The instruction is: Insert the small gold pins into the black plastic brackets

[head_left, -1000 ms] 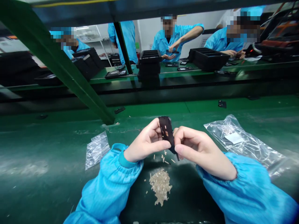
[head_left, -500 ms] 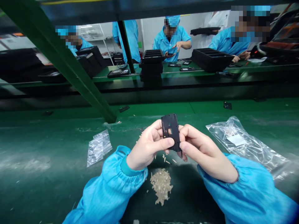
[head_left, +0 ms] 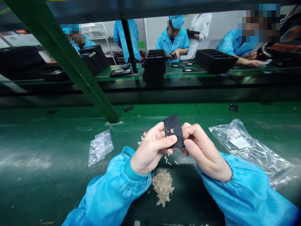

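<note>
My left hand (head_left: 150, 146) grips a flat black plastic phone housing (head_left: 173, 127) with cut-out openings, its thumb lying across the face. The housing is tilted above the bench. My right hand (head_left: 202, 147) is closed in a pinch at the housing's right edge, and its fingertips partly hide that edge. Whether a small part is also between those fingers cannot be seen. Below the hands, a heap of small pale translucent pieces (head_left: 163, 187) lies on a dark surface. Several loose pale strips (head_left: 168, 161) are scattered just above the heap.
Small clear bags (head_left: 101, 148) lie left; a larger clear bag with a white label (head_left: 240, 142) lies right. A green slanted post (head_left: 87, 84) meets the green bench. Small black parts (head_left: 128, 109) lie farther back. Beyond, co-workers in blue sit behind black trays (head_left: 215, 59).
My left hand keeps the housing, which has tilted slightly. The right hand has shifted a little left and up along its edge. Across the bench, co-workers' hands have moved.
</note>
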The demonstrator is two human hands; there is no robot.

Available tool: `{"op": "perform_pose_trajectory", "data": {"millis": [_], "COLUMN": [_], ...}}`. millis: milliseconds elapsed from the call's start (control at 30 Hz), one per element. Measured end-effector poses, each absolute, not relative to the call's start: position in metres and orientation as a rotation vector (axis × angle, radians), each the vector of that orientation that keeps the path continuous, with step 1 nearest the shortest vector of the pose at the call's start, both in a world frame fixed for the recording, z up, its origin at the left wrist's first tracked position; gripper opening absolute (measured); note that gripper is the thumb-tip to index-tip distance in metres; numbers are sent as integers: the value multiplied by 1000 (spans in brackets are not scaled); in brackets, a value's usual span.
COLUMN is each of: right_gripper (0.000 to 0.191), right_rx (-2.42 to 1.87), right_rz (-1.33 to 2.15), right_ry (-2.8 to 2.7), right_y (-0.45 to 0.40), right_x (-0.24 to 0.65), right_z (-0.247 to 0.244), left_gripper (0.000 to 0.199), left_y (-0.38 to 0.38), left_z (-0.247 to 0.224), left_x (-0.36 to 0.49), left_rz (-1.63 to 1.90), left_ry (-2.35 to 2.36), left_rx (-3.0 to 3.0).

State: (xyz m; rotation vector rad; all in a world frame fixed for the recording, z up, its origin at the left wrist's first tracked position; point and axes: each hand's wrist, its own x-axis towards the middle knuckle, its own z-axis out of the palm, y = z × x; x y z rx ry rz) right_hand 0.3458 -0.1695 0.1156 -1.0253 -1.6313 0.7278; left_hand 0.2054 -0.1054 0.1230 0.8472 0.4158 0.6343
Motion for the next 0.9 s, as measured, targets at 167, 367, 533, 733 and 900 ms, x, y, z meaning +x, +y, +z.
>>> {"op": "perform_pose_trajectory", "data": {"millis": [167, 367, 533, 733, 900], "right_gripper": [13, 12, 10, 10, 10], "right_rx": [-917, -882, -850, -874, -945], "right_rz": [987, 884, 830, 801, 620], "right_ry": [-1514, -1557, -1591, -1630, -1675], "right_y": [-172, -169, -168, -168, -166], "right_x": [344, 343, 343, 345, 344], "right_z": [111, 108, 109, 108, 108], "left_gripper": [26, 22, 22, 23, 24], "left_y": [-105, -106, -106, -106, -107], "left_z": [122, 121, 120, 121, 121], "left_x": [203, 203, 204, 206, 207], "left_rz": [643, 617, 595, 587, 625], "left_ry": [375, 360, 363, 346, 399], "left_rx": [888, 870, 825, 812, 811]}}
